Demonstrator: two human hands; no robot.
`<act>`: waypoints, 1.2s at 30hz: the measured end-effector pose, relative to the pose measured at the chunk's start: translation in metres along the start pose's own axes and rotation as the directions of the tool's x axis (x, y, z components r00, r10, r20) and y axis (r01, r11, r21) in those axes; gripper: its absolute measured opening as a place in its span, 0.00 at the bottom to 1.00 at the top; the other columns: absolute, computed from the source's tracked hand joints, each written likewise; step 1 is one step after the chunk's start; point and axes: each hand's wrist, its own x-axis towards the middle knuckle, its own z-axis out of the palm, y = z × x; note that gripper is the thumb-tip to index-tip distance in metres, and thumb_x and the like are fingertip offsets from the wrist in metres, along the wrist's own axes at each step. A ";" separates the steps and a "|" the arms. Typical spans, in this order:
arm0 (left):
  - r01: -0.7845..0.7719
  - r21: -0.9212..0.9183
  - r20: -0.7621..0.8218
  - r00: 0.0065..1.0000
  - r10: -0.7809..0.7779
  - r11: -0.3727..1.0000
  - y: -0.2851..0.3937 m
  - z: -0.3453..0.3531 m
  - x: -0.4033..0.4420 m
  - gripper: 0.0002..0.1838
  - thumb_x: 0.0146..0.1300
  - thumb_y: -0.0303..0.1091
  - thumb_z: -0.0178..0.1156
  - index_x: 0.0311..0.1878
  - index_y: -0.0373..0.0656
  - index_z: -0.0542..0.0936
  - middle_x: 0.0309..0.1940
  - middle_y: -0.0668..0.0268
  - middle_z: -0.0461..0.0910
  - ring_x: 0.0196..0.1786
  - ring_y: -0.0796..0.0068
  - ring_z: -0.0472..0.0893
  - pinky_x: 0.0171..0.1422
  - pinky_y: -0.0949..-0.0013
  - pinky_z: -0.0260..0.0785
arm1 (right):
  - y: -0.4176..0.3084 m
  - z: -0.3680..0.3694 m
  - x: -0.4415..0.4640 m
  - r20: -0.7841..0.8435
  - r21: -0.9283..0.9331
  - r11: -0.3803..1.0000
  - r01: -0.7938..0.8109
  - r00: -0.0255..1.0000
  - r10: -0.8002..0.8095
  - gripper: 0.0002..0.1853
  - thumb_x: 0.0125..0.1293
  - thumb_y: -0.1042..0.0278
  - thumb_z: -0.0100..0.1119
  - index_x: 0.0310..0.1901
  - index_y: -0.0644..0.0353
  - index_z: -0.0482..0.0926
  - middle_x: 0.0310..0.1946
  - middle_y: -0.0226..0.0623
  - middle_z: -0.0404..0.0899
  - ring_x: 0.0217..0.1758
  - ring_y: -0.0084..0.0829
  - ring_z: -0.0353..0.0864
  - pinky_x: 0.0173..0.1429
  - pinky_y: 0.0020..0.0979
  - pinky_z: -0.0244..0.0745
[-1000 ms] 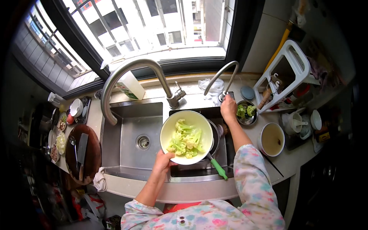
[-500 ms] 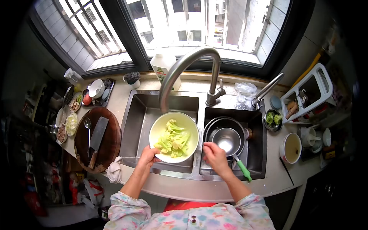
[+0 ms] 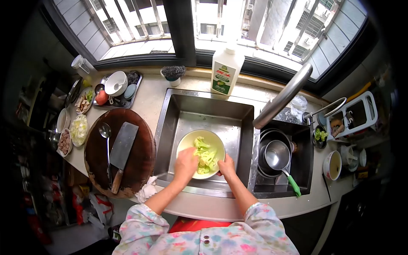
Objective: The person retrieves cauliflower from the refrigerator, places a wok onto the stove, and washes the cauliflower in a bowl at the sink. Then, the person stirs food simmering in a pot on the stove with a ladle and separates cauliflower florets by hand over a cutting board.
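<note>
A pale bowl [image 3: 190, 140] of cauliflower pieces [image 3: 205, 158] is held over the left sink basin [image 3: 229, 123]. My right hand [image 3: 227, 166] grips the bowl's right rim, fingers wrapped under it. Blurred by motion, my left hand [image 3: 185, 163] is over the bowl's left side, next to the cauliflower; whether its fingers hold anything cannot be made out. The large curved faucet [image 3: 284, 97] now points over the divider between the basins.
Left of the sink, a round chopping board [image 3: 95, 157] bears a cleaver [image 3: 124, 144] and a ladle [image 3: 106, 132]. A white bottle [image 3: 225, 74] stands behind the sink. The right basin holds a pan [image 3: 277, 155] with a green handle. Food dishes line the far left.
The view has swung left. My right hand has gone from the small faucet to the bowl's right rim. My left hand has moved from the bowl's edge to over its left side.
</note>
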 end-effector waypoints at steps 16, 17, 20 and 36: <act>0.497 -0.219 0.514 0.790 -0.334 0.840 -0.077 0.074 0.012 0.24 0.40 0.35 0.61 0.45 0.40 0.79 0.35 0.55 0.81 0.39 0.66 0.81 0.40 0.66 0.73 | 0.051 -0.003 0.037 0.235 -0.115 0.976 -0.185 0.950 0.208 0.38 0.55 0.70 0.55 0.67 0.56 0.50 0.33 0.45 0.76 0.22 0.31 0.77 0.18 0.29 0.73; 0.604 -0.271 0.586 0.721 -0.369 0.749 -0.061 0.051 0.015 0.24 0.40 0.34 0.61 0.46 0.39 0.79 0.33 0.58 0.80 0.35 0.70 0.80 0.36 0.69 0.72 | 0.052 -0.006 0.038 0.190 -0.164 0.980 -0.112 0.971 0.143 0.39 0.54 0.69 0.56 0.67 0.58 0.50 0.37 0.47 0.75 0.26 0.31 0.78 0.20 0.28 0.72; 0.744 -0.486 0.666 0.655 -0.357 0.458 -0.025 -0.002 0.008 0.22 0.46 0.30 0.60 0.48 0.39 0.76 0.30 0.68 0.78 0.30 0.80 0.77 0.31 0.77 0.69 | 0.033 -0.014 0.022 -0.036 -0.385 0.920 0.079 0.994 -0.100 0.31 0.52 0.65 0.58 0.60 0.62 0.66 0.51 0.53 0.73 0.53 0.42 0.75 0.57 0.34 0.69; 0.395 -0.049 -0.343 0.856 -0.387 0.917 -0.118 -0.225 -0.033 0.20 0.46 0.34 0.59 0.45 0.38 0.74 0.37 0.51 0.77 0.42 0.51 0.77 0.46 0.57 0.68 | -0.082 0.091 -0.124 0.245 -0.176 0.732 0.658 0.749 -0.615 0.08 0.58 0.70 0.55 0.39 0.59 0.80 0.32 0.42 0.80 0.32 0.36 0.80 0.37 0.31 0.74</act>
